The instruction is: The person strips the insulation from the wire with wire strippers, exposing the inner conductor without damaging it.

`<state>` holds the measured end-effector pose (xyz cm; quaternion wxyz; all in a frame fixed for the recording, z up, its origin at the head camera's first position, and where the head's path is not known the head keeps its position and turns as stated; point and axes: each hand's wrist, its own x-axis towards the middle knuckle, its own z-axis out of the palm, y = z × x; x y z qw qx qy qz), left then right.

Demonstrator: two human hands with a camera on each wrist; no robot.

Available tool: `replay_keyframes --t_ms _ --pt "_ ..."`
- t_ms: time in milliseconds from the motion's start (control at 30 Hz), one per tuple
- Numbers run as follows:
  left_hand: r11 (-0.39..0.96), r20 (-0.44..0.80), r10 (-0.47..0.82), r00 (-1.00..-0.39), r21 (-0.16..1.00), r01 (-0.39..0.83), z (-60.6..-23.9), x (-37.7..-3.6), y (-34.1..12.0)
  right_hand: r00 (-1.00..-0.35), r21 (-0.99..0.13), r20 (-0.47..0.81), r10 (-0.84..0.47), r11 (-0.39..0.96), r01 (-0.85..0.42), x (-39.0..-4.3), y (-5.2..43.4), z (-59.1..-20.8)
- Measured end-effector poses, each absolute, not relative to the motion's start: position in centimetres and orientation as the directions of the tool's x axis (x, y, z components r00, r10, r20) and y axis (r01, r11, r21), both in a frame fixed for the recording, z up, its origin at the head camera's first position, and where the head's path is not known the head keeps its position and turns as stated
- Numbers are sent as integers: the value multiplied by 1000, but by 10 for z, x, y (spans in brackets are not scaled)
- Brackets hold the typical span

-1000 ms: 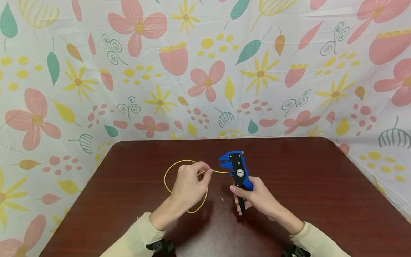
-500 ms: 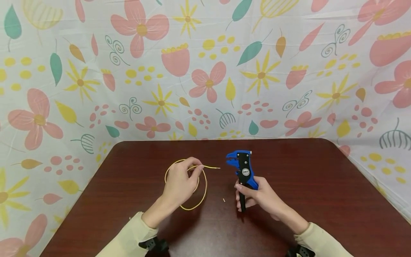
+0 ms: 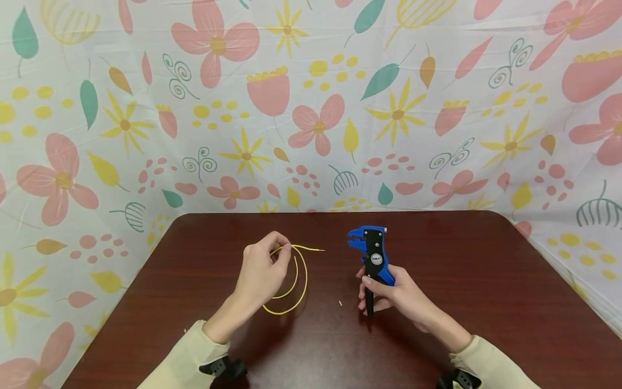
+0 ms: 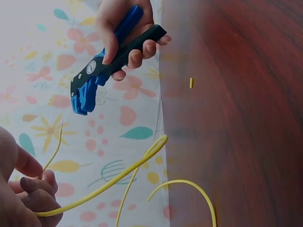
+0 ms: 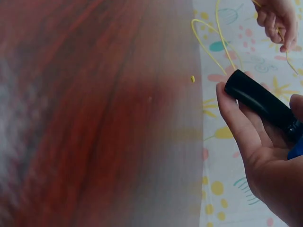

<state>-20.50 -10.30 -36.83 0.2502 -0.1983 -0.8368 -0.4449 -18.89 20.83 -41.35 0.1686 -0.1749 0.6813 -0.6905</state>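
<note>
Left hand (image 3: 259, 270): its fingers (image 4: 35, 187) are curled and pinch the yellow wire (image 3: 291, 281) near one end, so the short end pokes out to the right, toward the tool.
Right hand (image 3: 396, 294): its fingers (image 5: 236, 118) wrap round the handles of the blue and black wire tool (image 3: 371, 256) and hold it standing up, with its mouth facing left, toward the wire end. I think this keeps the two lined up.
Gap: the wire tip and the tool's mouth are near but do not touch.
Wire: thin and bright yellow, in the middle of the head view. It bends into a loose loop that hangs from the left hand down to the table (image 3: 486, 281). The tip looks thinner and paler.
Small bit (image 3: 340, 303): a tiny yellow piece lies on the table between the hands, lower middle of the frame.
Behind: a flowered cloth (image 3: 311, 108) fills the top.
</note>
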Motion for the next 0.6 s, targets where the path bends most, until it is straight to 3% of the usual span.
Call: replay_keyframes --t_ms 600 --pt "544 548 75 -833 677 495 -366 -207 -116 -861 -1000 8 -509 5 -12 -194 213 -417"
